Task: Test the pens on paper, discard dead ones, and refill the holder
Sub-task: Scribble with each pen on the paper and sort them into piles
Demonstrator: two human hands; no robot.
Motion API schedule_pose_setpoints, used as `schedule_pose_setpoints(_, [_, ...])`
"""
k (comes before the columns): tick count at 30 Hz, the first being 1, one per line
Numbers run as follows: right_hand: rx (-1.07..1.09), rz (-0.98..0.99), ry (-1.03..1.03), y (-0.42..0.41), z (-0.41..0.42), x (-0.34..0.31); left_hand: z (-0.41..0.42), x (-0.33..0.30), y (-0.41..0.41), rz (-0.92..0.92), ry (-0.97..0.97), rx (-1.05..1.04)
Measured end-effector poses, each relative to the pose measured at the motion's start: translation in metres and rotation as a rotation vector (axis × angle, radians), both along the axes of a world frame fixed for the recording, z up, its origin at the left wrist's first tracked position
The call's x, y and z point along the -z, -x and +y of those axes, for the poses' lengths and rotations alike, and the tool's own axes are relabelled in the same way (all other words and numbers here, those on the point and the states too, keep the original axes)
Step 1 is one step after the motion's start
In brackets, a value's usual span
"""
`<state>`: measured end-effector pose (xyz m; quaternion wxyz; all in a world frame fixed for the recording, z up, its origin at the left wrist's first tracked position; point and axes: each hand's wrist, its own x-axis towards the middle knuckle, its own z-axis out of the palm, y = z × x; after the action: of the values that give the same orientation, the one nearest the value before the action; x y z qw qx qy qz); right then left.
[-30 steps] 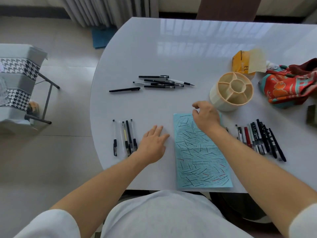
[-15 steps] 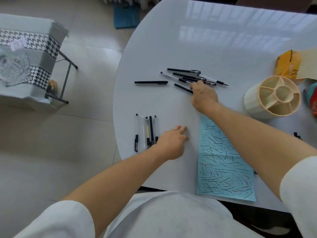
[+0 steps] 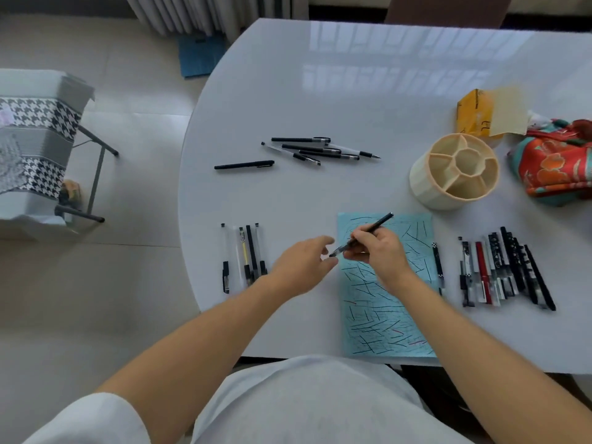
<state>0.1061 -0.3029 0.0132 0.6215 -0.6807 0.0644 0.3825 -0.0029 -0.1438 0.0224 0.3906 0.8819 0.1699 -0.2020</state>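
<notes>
Your right hand (image 3: 378, 251) grips a black pen (image 3: 363, 233) over the blue paper (image 3: 384, 315) — your left hand's (image 3: 301, 264) fingers (image 3: 323, 241), loosely spread, reach its tip, holding nothing.

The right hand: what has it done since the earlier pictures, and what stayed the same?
The right hand reached to the far pile of pens, took a black pen and brought it back over the blue paper. The left hand lifted toward the pen's tip. The pen holder and both near pen rows stayed put.
</notes>
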Motion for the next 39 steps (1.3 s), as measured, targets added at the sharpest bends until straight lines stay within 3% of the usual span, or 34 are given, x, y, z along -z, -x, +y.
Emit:
schedule_pose_setpoints(4, [0.070, -0.001, -0.069, 0.035, -0.031, 0.004, -0.028, -0.003, -0.002, -0.068, -0.057, 0.139])
schedule_pose_setpoints(8, [0.076, -0.080, -0.003, 0.050, -0.052, 0.008, -0.049, 0.000, 0.005, -0.022, -0.063, 0.225])
schedule_pose_setpoints(21, [0.059, -0.185, 0.147, 0.024, -0.054, 0.006, -0.072, -0.010, -0.015, -0.035, -0.059, 0.071])
schedule_pose_setpoints(32, [0.150, -0.167, 0.184, 0.005, -0.036, 0.004, -0.071, 0.000, -0.022, -0.094, -0.238, 0.049])
schedule_pose_setpoints(39, [0.182, -0.315, 0.232, -0.026, -0.032, 0.006, -0.058, 0.021, -0.005, -0.213, -0.288, 0.098])
